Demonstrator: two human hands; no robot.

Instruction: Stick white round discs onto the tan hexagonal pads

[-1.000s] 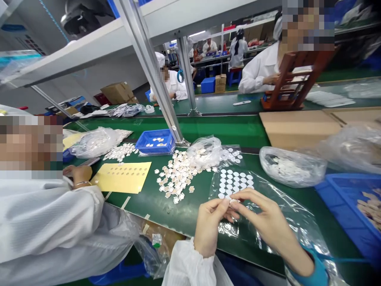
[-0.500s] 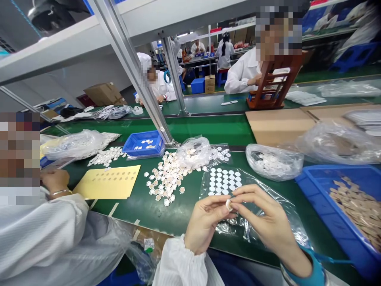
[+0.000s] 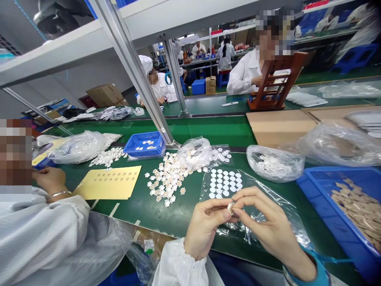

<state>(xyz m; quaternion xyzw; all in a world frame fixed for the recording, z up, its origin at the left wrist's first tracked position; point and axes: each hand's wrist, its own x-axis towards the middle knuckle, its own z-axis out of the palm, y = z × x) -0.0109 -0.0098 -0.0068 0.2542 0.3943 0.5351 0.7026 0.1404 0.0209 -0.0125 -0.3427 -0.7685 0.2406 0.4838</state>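
My left hand [image 3: 205,222] pinches a small round white piece [image 3: 230,207] between thumb and fingers. From the other side, my right hand [image 3: 263,216] has its thumb and fingertips closed on the same piece. The side toward my right fingers is partly hidden. Beneath my hands lies a clear plastic sheet [image 3: 262,180] with rows of white discs [image 3: 226,180] on it. Left of it spreads a loose pile of small white-rimmed round pieces [image 3: 166,178], some with beige faces.
A blue bin [image 3: 318,198] of beige pieces stands at the right. Behind are plastic bags [image 3: 272,163] of white parts and a small blue tray [image 3: 144,143]. A co-worker's hand [image 3: 52,180] is at the left, by a yellow sheet [image 3: 108,182]. Metal posts [image 3: 139,79] rise beyond.
Both hands stay together on the small piece, with slight finger movement. The co-worker's hand at the left has shifted a little to the left. The view has moved slightly.
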